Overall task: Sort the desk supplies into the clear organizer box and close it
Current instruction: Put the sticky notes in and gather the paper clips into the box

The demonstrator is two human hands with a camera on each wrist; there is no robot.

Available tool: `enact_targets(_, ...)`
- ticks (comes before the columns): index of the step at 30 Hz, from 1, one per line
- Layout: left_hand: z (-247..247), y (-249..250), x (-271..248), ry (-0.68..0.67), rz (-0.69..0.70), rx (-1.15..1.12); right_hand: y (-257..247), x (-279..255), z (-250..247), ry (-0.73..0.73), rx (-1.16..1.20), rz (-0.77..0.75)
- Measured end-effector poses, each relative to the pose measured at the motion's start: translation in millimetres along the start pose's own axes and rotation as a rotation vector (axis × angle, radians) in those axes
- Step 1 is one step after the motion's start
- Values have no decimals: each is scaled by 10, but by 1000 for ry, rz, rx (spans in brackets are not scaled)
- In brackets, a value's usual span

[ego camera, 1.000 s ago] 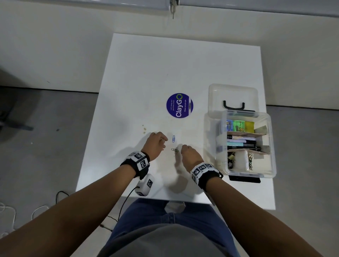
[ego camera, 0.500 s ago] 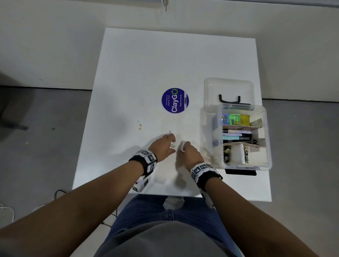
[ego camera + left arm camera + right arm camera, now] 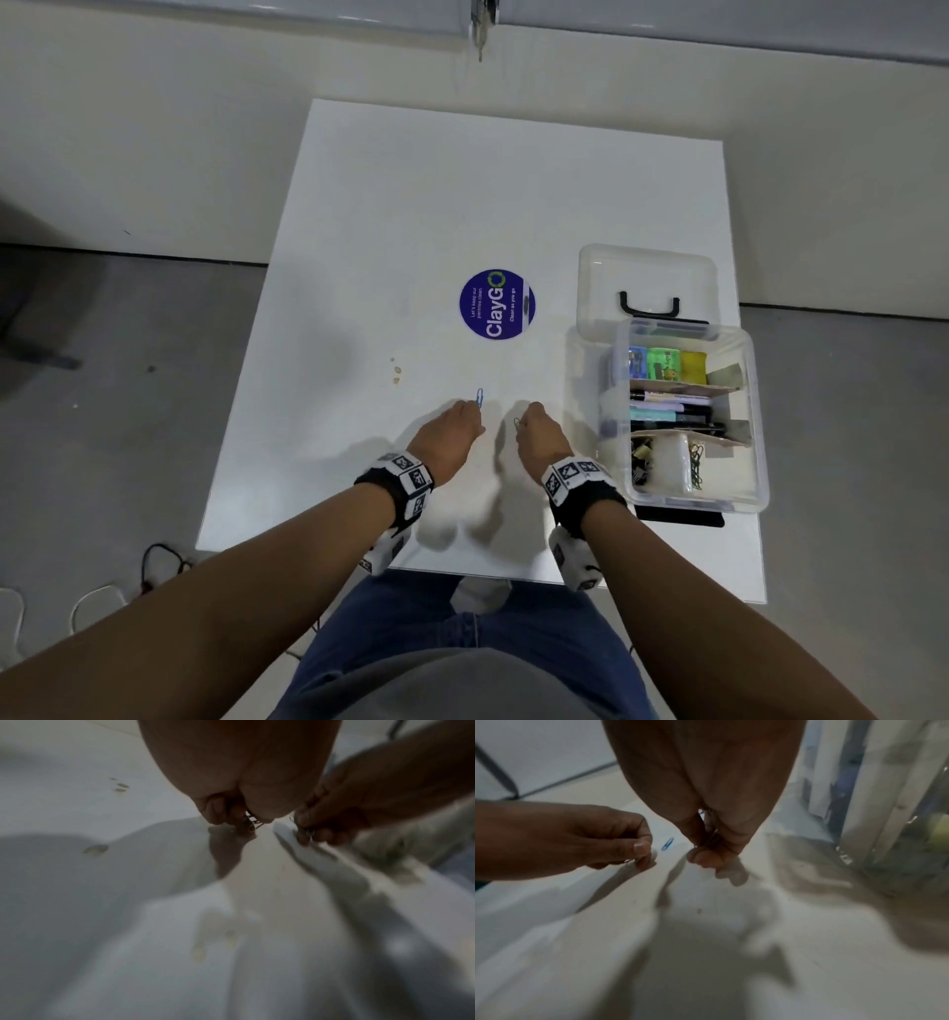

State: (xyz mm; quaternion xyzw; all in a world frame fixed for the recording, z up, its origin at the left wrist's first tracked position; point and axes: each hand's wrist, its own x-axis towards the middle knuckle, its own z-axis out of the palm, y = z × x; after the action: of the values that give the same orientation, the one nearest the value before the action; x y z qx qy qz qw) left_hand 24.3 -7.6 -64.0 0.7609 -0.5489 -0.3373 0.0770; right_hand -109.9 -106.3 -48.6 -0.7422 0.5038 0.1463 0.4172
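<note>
A blue paper clip (image 3: 480, 397) (image 3: 668, 843) lies on the white table (image 3: 462, 195), just beyond my left hand (image 3: 477, 419) (image 3: 241, 821). That hand's fingers are curled round a small bundle of dark paper clips (image 3: 250, 822). My right hand (image 3: 524, 419) (image 3: 706, 850) hovers a little to its right and pinches a dark paper clip (image 3: 517, 424) at its fingertips, with more wire showing between the curled fingers. The clear organizer box (image 3: 760, 411) stands open to the right of my right hand, its near compartment holding binder clips (image 3: 642, 455) and paper clips (image 3: 696, 462).
The box's clear lid (image 3: 647, 272) with a black handle lies open behind it. Markers (image 3: 672, 411) and coloured items fill its other compartments. A round purple sticker (image 3: 497, 304) sits mid-table, and small stains (image 3: 395, 367) mark the top left of my hands.
The dark clip that lay on the table between my hands is now pinched at my right fingertips. My left hand has shifted right, up to the blue clip.
</note>
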Motion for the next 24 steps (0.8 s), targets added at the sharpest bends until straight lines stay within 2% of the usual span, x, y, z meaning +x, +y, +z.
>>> enact_targets(3,-192,24,44,49,-103,-118,-41,10,-67,-15,283,56)
enact_targets(7,-276,49,242,210,-227,-162,-101,-17,-100,-14,489,115)
enact_targets(11,-192,199,388,208,-268,-63,-146,-209,-177,-103,678,66)
enact_targets(13,-113,238,419,184,-316,-30,-159,-315,-267,-126,684,12)
enact_targets(17,-30,325,408,140,-291,93,-86,-560,-657,-120,599,-113)
enact_targets(21,-62,352,391,98,-314,133,177,-859,-1242,16,589,-168)
enact_targets(24,-181,557,415,72,-293,51,568,-1051,-1639,180,551,-174)
